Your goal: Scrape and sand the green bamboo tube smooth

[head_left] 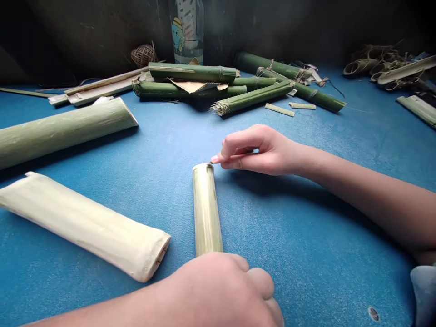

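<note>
A short piece of pale green bamboo (207, 209) lies on the blue table, pointing away from me. Its near end disappears under my left hand (225, 290), whose fingers are curled closed around it. At the far rim of the bamboo is my right hand (252, 152), thumb and forefinger pinched together. A tiny dark tip shows between those fingertips, touching or nearly touching the rim; it is too small to name. To the left lies a wide, peeled cream-coloured bamboo piece (85, 222), tilted toward me. Behind that rests a thicker green bamboo tube (64, 129).
Across the back lie several dark green bamboo tubes (194, 72), with small cut strips (279, 110) in front. A ball of twine (143, 55) and a clear bottle (187, 32) stand behind them. Bamboo offcuts (384, 68) are heaped at the right rear of the blue table (323, 254).
</note>
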The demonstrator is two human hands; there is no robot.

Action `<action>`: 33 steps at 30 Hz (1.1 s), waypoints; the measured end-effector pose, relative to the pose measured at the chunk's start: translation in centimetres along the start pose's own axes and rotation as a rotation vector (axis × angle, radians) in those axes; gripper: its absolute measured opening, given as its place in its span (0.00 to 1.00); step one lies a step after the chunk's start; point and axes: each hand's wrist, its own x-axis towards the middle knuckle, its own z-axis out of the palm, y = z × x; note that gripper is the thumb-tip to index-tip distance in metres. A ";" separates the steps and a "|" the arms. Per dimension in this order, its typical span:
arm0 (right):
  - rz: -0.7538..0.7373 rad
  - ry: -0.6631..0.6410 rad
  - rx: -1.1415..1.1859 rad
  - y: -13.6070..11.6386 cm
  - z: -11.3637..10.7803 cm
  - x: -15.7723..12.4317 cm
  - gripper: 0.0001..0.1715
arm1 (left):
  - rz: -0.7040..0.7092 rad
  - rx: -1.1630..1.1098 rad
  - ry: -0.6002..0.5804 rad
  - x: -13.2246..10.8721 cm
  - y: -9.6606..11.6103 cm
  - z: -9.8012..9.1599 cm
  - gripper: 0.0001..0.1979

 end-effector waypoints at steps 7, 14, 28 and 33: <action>0.182 0.055 -0.058 -3.1 0.9 -0.6 0.07 | -0.029 -0.027 0.008 -0.3 -0.2 -0.3 0.15; 0.278 0.090 -0.198 -4.8 1.7 -1.0 0.09 | -0.045 0.053 0.212 -0.1 0.1 2.8 0.14; 0.293 0.115 -0.334 -4.9 2.2 -1.1 0.06 | -0.052 0.029 0.199 0.3 0.1 2.2 0.15; 0.287 0.085 -0.320 -5.3 2.4 -1.3 0.06 | -0.066 0.030 0.217 0.4 0.0 2.3 0.14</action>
